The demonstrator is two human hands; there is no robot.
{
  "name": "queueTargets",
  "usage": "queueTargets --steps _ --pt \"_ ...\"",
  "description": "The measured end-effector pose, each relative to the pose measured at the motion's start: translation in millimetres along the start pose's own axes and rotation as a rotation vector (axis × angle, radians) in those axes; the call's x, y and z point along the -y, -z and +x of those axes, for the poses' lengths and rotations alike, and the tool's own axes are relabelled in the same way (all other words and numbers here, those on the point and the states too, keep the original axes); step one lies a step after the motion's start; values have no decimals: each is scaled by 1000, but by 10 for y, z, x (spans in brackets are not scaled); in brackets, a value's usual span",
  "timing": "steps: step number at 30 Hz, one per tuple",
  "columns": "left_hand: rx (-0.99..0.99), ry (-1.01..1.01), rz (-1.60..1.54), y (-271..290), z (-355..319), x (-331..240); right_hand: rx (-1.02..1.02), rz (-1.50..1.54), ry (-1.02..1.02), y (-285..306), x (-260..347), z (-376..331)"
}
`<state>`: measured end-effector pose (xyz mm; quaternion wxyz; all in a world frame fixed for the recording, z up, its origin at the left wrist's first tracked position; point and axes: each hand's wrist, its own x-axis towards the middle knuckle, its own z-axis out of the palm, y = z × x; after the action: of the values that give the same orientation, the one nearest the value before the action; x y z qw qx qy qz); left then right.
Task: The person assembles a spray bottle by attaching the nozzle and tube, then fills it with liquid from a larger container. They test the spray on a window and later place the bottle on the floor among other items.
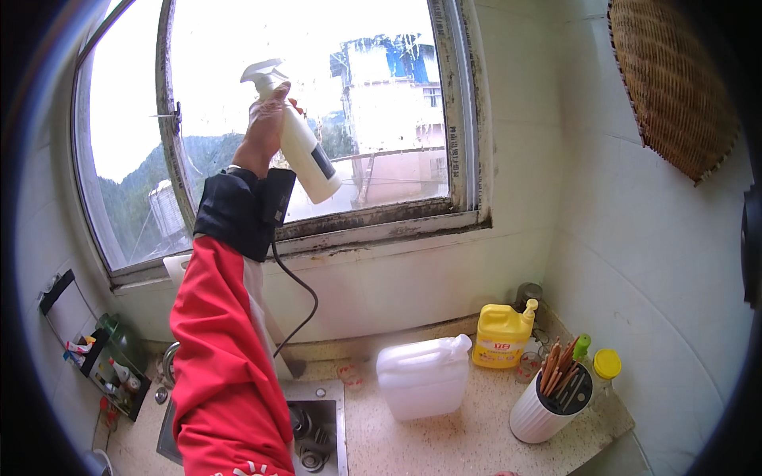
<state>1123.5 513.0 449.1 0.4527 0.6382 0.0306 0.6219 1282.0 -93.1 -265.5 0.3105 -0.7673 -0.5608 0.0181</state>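
My left hand (266,127) is raised in front of the window, closed round the neck of a white spray bottle (305,155). The bottle tilts, with its nozzle toward the upper left and its base toward the lower right. A dark patch shows on its side. Some of my fingers are hidden behind the neck. My red sleeve ends in a black cuff, where a small black box with a cable is fixed. Behind the bottle, the window pane (230,47) looks wet and streaked. My right hand is out of view.
Below the window, a sink (341,428) is partly covered by my arm. On the counter (397,444) stand a white jug (421,377), a yellow jug (502,337) and a white chopstick holder (540,412). A woven basket (675,87) hangs on the right wall; a small rack (95,357) is at left.
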Motion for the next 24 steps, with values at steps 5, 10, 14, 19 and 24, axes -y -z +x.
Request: queueTargets --steps 5,10,14,19,24 --pt "104 64 -18 6 -262 83 -72 -39 19 277 310 166" --pt "267 71 -197 -37 -623 51 -241 82 87 903 921 861" --pt "336 103 -439 -135 -1007 -30 -338 159 364 1653 1429 2111" --pt "370 135 -585 -278 -1575 -80 -481 208 618 2095 2620 3407" --pt "260 229 -546 -281 -2007 -76 -432 421 585 1880 3554 3956"
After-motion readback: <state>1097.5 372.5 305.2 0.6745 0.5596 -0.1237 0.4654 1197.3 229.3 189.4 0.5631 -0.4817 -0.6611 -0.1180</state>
